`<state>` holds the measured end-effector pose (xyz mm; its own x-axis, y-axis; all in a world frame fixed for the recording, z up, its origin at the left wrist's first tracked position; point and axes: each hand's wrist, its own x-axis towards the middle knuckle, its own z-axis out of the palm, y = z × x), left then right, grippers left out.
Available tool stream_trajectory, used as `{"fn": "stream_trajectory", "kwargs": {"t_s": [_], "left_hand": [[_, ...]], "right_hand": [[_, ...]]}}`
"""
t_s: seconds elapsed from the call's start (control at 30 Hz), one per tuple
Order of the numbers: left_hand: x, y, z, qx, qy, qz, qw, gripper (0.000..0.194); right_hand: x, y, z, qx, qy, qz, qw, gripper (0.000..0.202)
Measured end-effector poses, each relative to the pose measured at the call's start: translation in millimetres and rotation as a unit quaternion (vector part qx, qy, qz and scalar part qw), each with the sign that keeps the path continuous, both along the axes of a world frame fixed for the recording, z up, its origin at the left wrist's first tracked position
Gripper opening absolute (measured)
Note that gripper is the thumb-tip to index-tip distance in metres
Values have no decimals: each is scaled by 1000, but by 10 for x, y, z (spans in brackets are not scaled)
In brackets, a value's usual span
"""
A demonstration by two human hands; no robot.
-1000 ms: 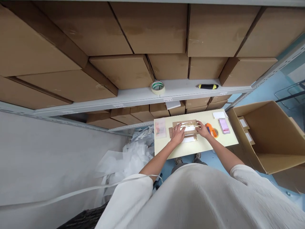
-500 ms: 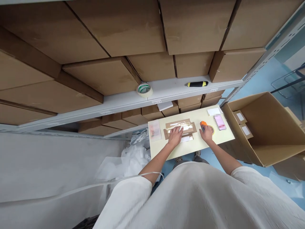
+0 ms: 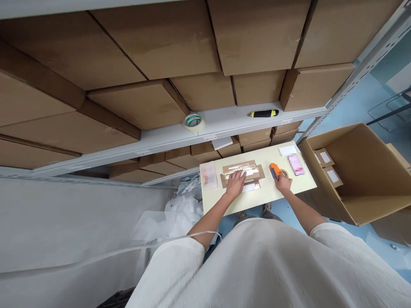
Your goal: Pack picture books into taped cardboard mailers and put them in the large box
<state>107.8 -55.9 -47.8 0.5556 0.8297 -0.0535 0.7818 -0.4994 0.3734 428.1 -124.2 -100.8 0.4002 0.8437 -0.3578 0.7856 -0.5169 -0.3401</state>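
My left hand [image 3: 236, 184] lies on a brown cardboard piece [image 3: 261, 171] crossed by shiny clear tape [image 3: 233, 167], its fingers stretched out over it. White labels [image 3: 251, 187] show at the near edge of the cardboard. To the right, my right hand [image 3: 284, 183] is closed around an orange tape dispenser [image 3: 275, 168], whose yellowish tape roll [image 3: 285, 173] shows partly beside the fingers. Dispenser and cardboard are apart. Both sit over a cream board [image 3: 221, 204] that serves as a small tabletop.
A pink blurred item [image 3: 295, 164] and white paper [image 3: 287, 150] lie at the board's right; a clear bag [image 3: 209, 175] at its left. An open carton [image 3: 353, 205] with small boxes stands to the right. The shelf ahead holds a tape roll [image 3: 199, 125], utility knife [image 3: 263, 113] and boxes [image 3: 128, 105].
My right hand has shifted slightly right and toward me, and the orange dispenser has turned so more of it shows. My left hand stays on the cardboard.
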Motion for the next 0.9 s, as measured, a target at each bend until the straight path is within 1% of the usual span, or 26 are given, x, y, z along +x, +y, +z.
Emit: {"fn": "stream_trajectory", "kwargs": {"t_s": [0.07, 0.13, 0.2, 0.3, 0.37, 0.43, 0.5, 0.57, 0.63, 0.7, 0.8, 0.9], "left_hand": [[-8, -6, -16, -7, -17, 1, 1000, 55], [-19, -12, -35, -13, -37, 1, 999, 61], [-27, -15, -50, -17, -51, -1, 999, 66], [-32, -11, -58, -16, -60, -5, 998, 68], [-36, -1, -58, -13, -71, -4, 997, 63], [-42, 13, -60, -12, -90, 2, 996, 56], [-49, 31, -67, -14, -113, 11, 993, 50], [-60, 48, -73, -20, -138, 17, 990, 47], [-83, 63, -68, -31, -174, 27, 984, 45], [-134, 75, -47, -43, -224, 57, 972, 44], [-267, 97, 11, -55, -303, 145, 940, 42], [-410, 160, 86, -102, -364, 241, 894, 34]], "right_hand": [[51, 11, 52, 14, 8, -3, 1000, 25], [111, 65, 148, 31, 12, -15, 999, 30], [175, 164, 288, 55, 35, -29, 997, 34], [250, 382, 574, 101, 136, -38, 985, 39], [253, 551, 800, 121, 229, -32, 965, 43], [197, 720, 1028, 119, 325, -25, 938, 46], [74, 881, 1226, 103, 406, -8, 908, 47], [-104, 1025, 1363, 80, 452, 23, 888, 46], [-304, 1141, 1423, 53, 468, 56, 880, 44], [-485, 1223, 1412, 30, 468, 84, 879, 42], [-638, 1293, 1317, 18, 458, 99, 883, 39], [-635, 1340, 1223, 24, 456, 80, 886, 35]]}}
